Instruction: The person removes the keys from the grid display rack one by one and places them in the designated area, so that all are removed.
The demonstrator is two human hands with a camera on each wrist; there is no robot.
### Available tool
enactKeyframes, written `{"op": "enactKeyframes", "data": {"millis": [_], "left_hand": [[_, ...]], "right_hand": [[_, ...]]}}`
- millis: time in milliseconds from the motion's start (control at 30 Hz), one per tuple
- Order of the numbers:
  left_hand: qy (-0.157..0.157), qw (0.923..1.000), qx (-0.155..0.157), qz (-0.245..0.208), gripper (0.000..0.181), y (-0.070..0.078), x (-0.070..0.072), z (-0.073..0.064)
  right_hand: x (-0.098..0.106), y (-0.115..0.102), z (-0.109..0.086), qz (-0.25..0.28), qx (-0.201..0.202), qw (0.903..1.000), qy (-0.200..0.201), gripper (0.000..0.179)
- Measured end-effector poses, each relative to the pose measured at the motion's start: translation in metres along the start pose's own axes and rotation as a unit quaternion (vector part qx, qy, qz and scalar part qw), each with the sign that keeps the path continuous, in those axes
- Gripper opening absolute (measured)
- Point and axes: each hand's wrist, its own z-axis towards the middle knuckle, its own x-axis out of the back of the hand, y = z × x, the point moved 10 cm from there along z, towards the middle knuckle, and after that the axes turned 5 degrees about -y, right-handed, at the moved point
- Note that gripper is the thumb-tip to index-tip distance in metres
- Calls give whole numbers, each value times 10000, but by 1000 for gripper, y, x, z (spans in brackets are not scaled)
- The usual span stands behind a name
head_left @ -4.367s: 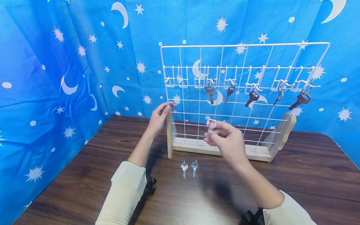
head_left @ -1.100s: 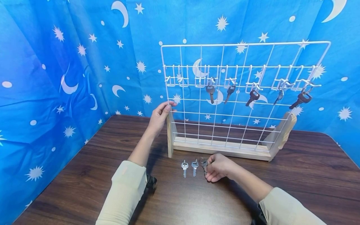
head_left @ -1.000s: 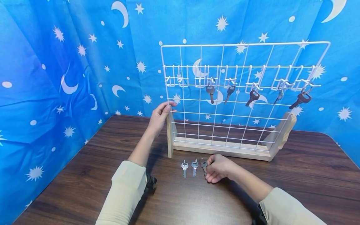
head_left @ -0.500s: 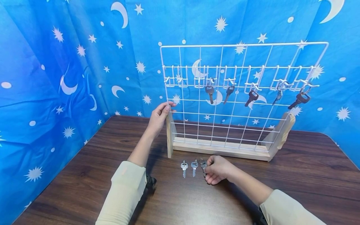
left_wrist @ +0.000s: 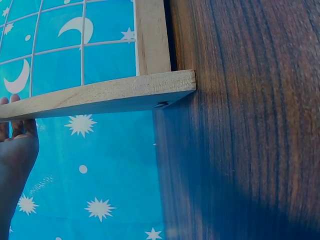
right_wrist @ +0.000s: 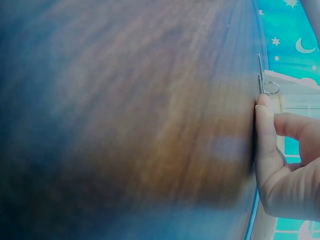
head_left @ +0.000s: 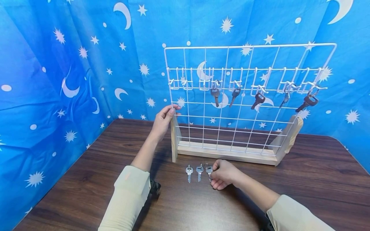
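Observation:
My left hand (head_left: 162, 123) holds the left wooden upright (head_left: 174, 141) of a white wire grid rack (head_left: 218, 129), with the thumb on the near side. In the left wrist view its fingers (left_wrist: 16, 127) reach behind that wood. My right hand (head_left: 226, 175) is down at the tabletop, pinching a silver key (head_left: 209, 170) with a ring at its top; the fingers hide part of its blade. Immediately left of it lie a second key (head_left: 199, 173) and a third key (head_left: 189, 174), side by side with blades toward me. In the right wrist view a key ring (right_wrist: 271, 88) stands beyond the fingertips.
Several hooks line the grid; the right-hand ones carry keys, such as a dark key (head_left: 258, 101) and another key (head_left: 307, 102). Hooks at the left (head_left: 174, 84) bear no keys. The dark wooden table (head_left: 95, 179) backs onto a blue curtain (head_left: 86, 64) with moons and stars.
From in front of the grid, my right hand has brought the key down to the table beside the other two. Over the last second it barely moves; the key's head tilts slightly. The left hand stays put.

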Motion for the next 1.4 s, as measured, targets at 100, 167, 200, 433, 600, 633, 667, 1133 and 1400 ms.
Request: {"op": "enactKeyframes", "data": {"millis": [100,167,200,433,600,633,667,1133,1400], "left_hand": [[4,10000,-13,-88,35,-10,2,3],[8,9999,-26,-125,35,-16,3,4],[6,9999,-28,-149,35,-20,4,6],[-7,9998,-158,-105,40,-24,4,6],[-36,9997,-204,-127,43,-24,4,6],[-29,9997,-214,-125,43,-24,4,6],[-19,9997,-223,-125,42,-23,5,6],[50,9998,-160,-110,37,-23,6,8],[25,9999,-118,-97,37,-23,6,7]], "right_hand": [[-1,0,0,1,-5,10000,-3,21],[-1,1,0,7,-6,10000,-9,22],[-1,1,0,14,-7,10000,-4,22],[-3,1,-2,-321,-43,9993,-185,24],[7,-18,-5,-918,82,9957,61,24],[11,-24,-6,-1028,174,9944,154,24],[16,-32,-7,-1127,299,9928,272,23],[79,-154,-68,-1646,2755,9122,2548,21],[89,-190,-112,-1403,4506,7861,3991,23]]}}
